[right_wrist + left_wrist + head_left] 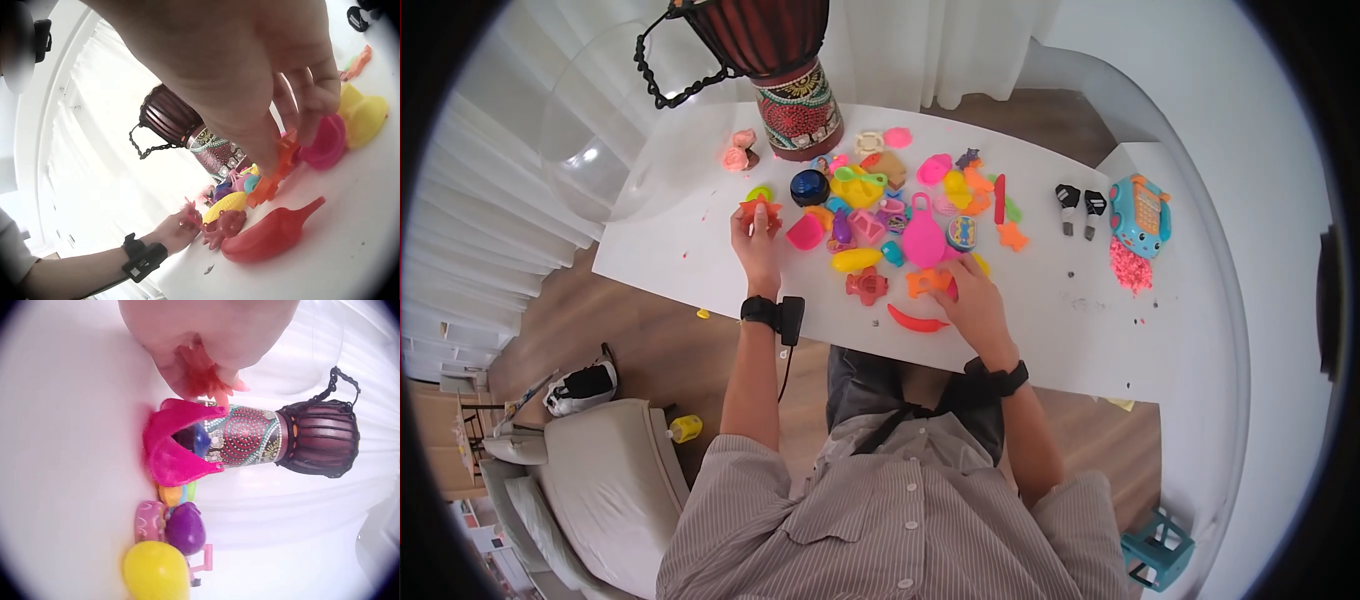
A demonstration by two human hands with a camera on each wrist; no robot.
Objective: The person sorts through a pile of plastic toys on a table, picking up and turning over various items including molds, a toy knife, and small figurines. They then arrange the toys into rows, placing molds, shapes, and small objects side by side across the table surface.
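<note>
My left hand (754, 248) is at the left side of the toy pile and grips a red spiky-edged plastic toy (209, 380), mostly hidden by the fingers in the left wrist view. Just right of it stands a pink toy cup with a notched rim (805, 233). My right hand (980, 308), near the table's front, pinches an orange plastic toy mold (922, 284) between thumb and fingers. Beside that mold are a magenta piece (327, 144) and a yellow one (364, 115). A red toy chili pepper (916, 320) and a dark-red toy mold (867, 287) lie close by.
A carved drum (800, 115) stands at the back of the white table (1060, 330). Several toys, including a pink paddle-shaped one (923, 240) and a yellow oblong one (856, 260), crowd the middle. A blue toy phone (1140, 225) sits at right beside pink crumbs (1131, 270).
</note>
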